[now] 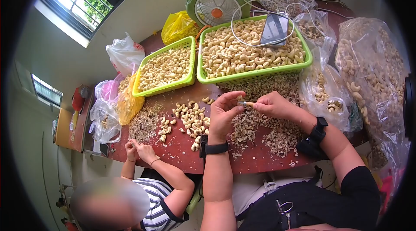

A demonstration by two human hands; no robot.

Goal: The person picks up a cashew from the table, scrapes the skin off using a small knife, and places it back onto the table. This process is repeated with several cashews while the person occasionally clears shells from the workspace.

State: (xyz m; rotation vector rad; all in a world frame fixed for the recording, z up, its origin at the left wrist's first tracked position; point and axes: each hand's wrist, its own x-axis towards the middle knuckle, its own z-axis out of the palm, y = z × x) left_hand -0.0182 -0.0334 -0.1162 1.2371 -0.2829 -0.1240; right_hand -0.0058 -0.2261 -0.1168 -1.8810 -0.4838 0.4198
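Above the table's front part, my left hand [223, 113] pinches a small cashew [239, 99] between thumb and fingers; most of the nut is hidden. My right hand [274, 106] is closed around a small knife [247, 103], its short blade pointing left and meeting the nut. Beneath and behind both hands lies a heap of brown skin scraps [271, 120]. Just left of my left hand, a loose pile of pale cashews [193, 118] rests on the dark red table [173, 157].
Behind are a large green basket [255, 71] and a smaller one [167, 87], both full of cashews. A phone [274, 29] with a white cable lies on the large basket's nuts. A green fan [216, 3] stands behind. Bags [370, 66] crowd the right. A co-worker [160, 187] sits left.
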